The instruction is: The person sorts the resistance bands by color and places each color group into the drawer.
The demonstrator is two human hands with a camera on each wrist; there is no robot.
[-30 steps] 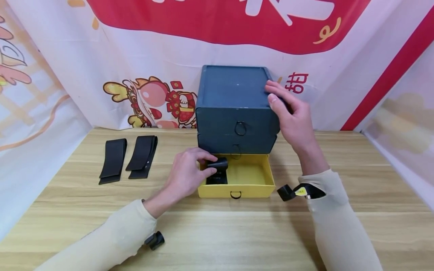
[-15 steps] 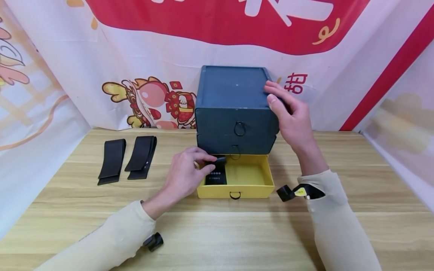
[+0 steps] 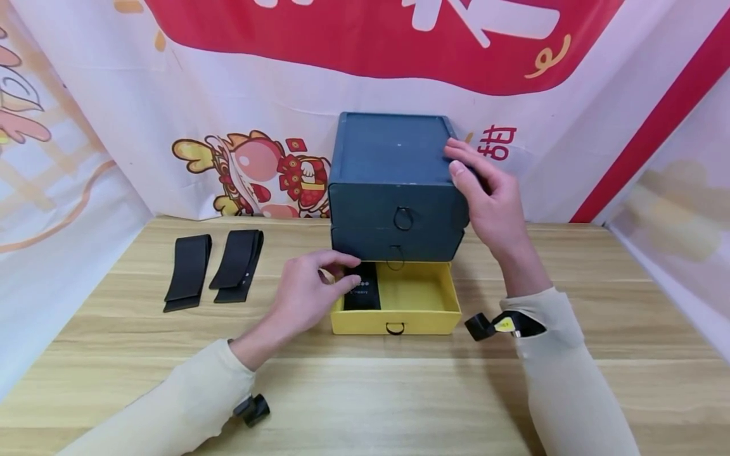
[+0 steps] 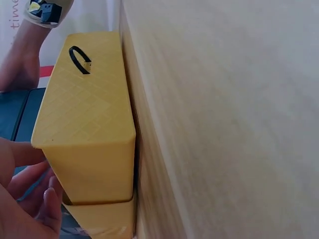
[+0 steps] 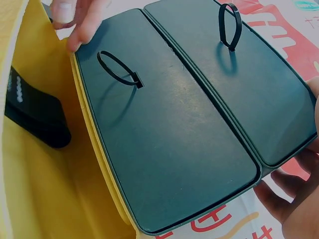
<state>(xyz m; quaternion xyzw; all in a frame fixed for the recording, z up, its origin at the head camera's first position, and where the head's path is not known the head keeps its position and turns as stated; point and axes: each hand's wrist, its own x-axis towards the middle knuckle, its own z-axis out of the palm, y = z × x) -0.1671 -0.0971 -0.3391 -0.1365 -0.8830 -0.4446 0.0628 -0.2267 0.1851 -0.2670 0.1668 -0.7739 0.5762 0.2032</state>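
In the head view, a yellow drawer is pulled out below the dark blue drawer box. A folded black strap with white print lies in the drawer's left part; its rounded fold shows in the right wrist view. My left hand is at the drawer's left side, thumb and forefinger apart over the strap's edge, nothing visibly between them. My right hand rests against the box's right upper edge, thumb near the front corner; some of its fingers are hidden behind the side in the head view.
Two more folded black straps lie side by side on the wooden table at the left. Black loop pulls stick out from the drawer fronts. A printed cloth hangs close behind the box.
My left hand has let go of the strap's raised fold and drawn slightly left. The strap now lies down inside the drawer. My right hand has stayed on the box.
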